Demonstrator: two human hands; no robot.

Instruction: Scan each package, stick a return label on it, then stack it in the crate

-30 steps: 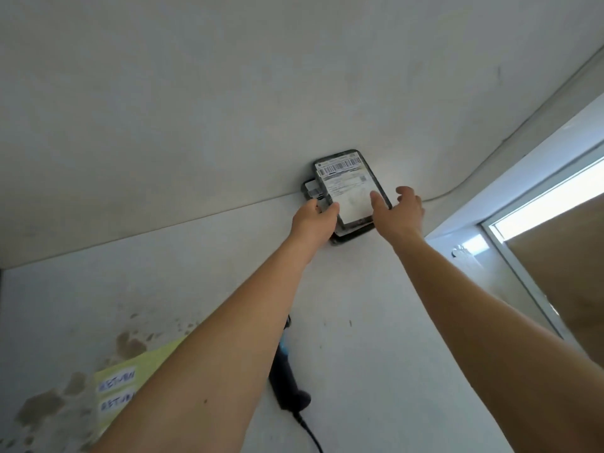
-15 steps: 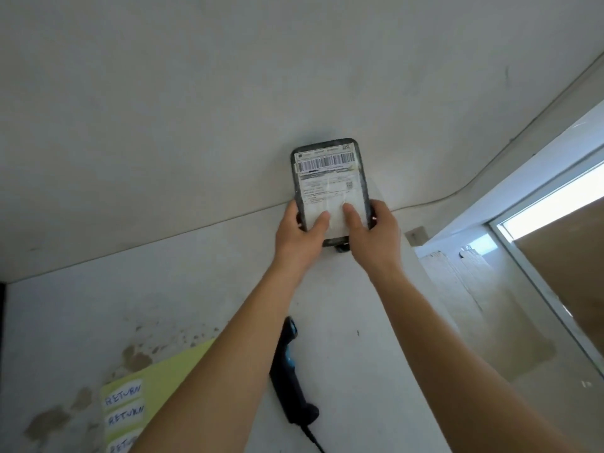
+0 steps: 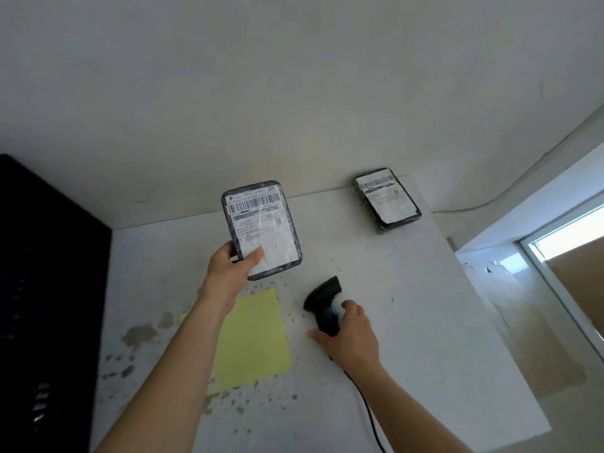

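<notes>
The black crate (image 3: 49, 305) stands at nine o'clock, the yellow label sheet (image 3: 255, 341) lies mid-table, the left hand (image 3: 228, 269) grips a barcoded package (image 3: 261, 228) — long axis toward twelve, print perhaps unreadable — and the right hand (image 3: 351, 335) clasps the scanner (image 3: 323, 305).

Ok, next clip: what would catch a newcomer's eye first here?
Probably the dark plastic-wrapped package with a white barcode label, held up above the table's middle by the left hand. Just right of it, the right hand has its grip around the black handheld barcode scanner, low over the white stained table. A second wrapped package lies at the far edge by the wall.
</notes>
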